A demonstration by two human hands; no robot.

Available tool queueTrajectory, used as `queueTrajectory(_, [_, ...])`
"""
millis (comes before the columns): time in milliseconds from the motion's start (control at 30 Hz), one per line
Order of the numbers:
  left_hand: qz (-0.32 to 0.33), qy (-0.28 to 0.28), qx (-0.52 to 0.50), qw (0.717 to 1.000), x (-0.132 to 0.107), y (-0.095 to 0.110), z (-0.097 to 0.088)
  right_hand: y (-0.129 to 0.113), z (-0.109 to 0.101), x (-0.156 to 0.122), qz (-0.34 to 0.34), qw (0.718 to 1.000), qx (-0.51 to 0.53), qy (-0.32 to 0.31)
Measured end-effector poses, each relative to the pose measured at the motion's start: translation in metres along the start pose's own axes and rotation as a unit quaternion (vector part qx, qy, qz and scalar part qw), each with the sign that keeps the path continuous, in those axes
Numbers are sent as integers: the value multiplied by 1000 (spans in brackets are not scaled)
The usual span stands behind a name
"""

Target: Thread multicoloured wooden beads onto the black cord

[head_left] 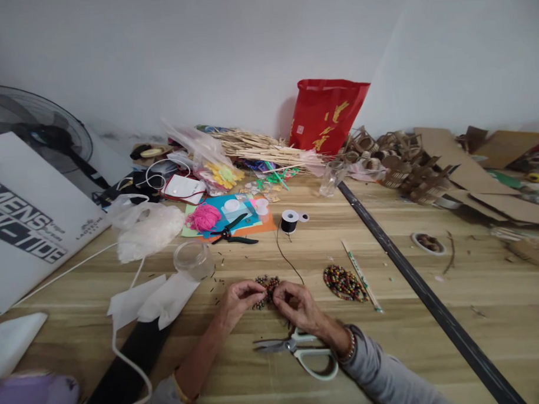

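My left hand (240,300) and my right hand (299,304) meet over a small beaded piece (266,286) on the wooden table (476,289). Both pinch it with closed fingertips. A thin black cord (285,255) runs from the piece up to a black thread spool (289,221). An oval beaded mat (343,283) of mixed colours lies just right of my right hand. Grey-handled scissors (296,348) lie under my right wrist. Tiny dark beads are scattered left of my left hand.
Clear round container (193,259), white tissues (155,297) and plastic bag (144,229) sit left. Black pliers (233,234) and pink yarn (203,217) lie on coloured paper. Behind: bamboo sticks (261,148), red bag (326,114), cardboard pieces (431,161). A black strip (432,305) crosses the table diagonally.
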State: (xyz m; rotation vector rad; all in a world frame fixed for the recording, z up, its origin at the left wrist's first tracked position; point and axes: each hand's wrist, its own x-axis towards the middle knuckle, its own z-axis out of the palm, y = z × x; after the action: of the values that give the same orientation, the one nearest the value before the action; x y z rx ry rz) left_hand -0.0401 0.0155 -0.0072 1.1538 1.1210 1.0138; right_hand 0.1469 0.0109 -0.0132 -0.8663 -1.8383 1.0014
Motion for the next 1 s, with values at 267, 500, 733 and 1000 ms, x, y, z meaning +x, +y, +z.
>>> queueTrajectory(267, [16,-29,18,999,1,-6,-1,1,0,-1,-7,1000,-4,-15])
queueTrajectory(500, [9,-40,25,999,2,-3,0,0,-1,-1,-22,999,-11,-20])
queueTrajectory(733, [-5,-42,28,999,1,-2,2,3,-1,-1,-18,999,-23,-33])
queueTrajectory(1000, [10,-44,44,998,3,-7,1,3,-2,-1,-21,999,-17,-39])
